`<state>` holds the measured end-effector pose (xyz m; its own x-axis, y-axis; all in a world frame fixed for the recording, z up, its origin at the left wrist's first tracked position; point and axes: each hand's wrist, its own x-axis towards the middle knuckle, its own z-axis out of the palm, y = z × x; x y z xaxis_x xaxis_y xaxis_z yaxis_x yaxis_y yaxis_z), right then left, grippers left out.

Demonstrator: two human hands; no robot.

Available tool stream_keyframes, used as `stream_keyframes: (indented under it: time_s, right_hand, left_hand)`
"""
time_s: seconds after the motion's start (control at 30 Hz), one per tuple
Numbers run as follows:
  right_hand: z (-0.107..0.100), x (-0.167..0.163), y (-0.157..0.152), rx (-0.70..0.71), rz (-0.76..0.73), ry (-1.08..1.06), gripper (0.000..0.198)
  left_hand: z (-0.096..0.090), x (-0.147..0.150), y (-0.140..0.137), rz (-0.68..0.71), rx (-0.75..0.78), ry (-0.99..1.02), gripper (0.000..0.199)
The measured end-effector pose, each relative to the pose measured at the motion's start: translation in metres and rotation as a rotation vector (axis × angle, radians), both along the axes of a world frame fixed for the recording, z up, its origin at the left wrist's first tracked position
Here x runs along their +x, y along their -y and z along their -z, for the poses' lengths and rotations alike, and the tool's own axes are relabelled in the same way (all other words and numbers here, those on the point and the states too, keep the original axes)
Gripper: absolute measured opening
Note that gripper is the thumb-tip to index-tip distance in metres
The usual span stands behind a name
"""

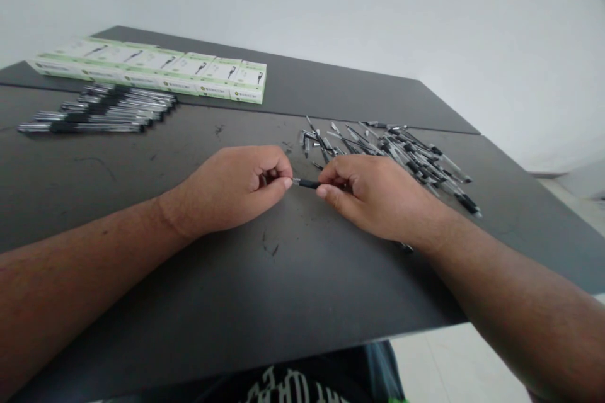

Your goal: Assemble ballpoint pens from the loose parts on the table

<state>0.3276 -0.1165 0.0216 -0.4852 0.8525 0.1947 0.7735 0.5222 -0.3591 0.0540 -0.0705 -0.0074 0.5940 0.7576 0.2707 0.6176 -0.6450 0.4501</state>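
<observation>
Between my two hands, a pen [307,183] with a black grip lies level, just above the dark table. My left hand [246,182] pinches its clear tip end between thumb and forefinger. On the other side, my right hand [368,192] is closed round the pen's barrel, which the fingers mostly hide. Behind the right hand spreads a loose pile of pens and pen parts [416,160], with clear barrels, black grips and thin refills. A neater row of pens [108,110] lies at the left, away from both hands.
Several white and green boxes [189,72] with a pen picture on top stand in a row at the back left. The dark table [227,302] has its front edge close to my body. A pale wall [331,19] rises behind it.
</observation>
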Motion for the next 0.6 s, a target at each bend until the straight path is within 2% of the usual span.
stream_keyframes:
  time_s: [0.17, 0.3, 0.37, 0.47, 0.53, 0.6]
  right_hand:
    - [-0.0028, 0.0003, -0.0002, 0.026, -0.01, 0.051, 0.004]
    - [-0.0049, -0.0003, -0.0007, 0.029, -0.02, 0.099, 0.022]
    - [-0.0042, -0.0001, -0.0006, 0.034, 0.008, 0.091, 0.025]
    - [-0.0023, 0.0008, -0.0003, 0.042, 0.023, 0.04, 0.013]
    - [-0.0018, 0.0008, -0.0002, 0.045, 0.03, 0.02, 0.014]
    - [-0.0028, -0.0001, -0.0001, 0.045, 0.035, 0.037, 0.008]
  left_hand:
    - [-0.0007, 0.0017, -0.0008, 0.001, -0.011, 0.002, 0.023]
    - [-0.0016, 0.0026, -0.0008, -0.004, -0.012, 0.011, 0.023]
    - [-0.0018, 0.0027, -0.0006, -0.005, -0.014, 0.003, 0.023]
    - [-0.0022, 0.0028, 0.0, -0.01, -0.019, -0.015, 0.023]
    - [-0.0025, 0.0027, 0.0006, -0.013, -0.018, -0.022, 0.023]
    - [-0.0026, 0.0024, 0.001, -0.01, -0.015, -0.022, 0.024]
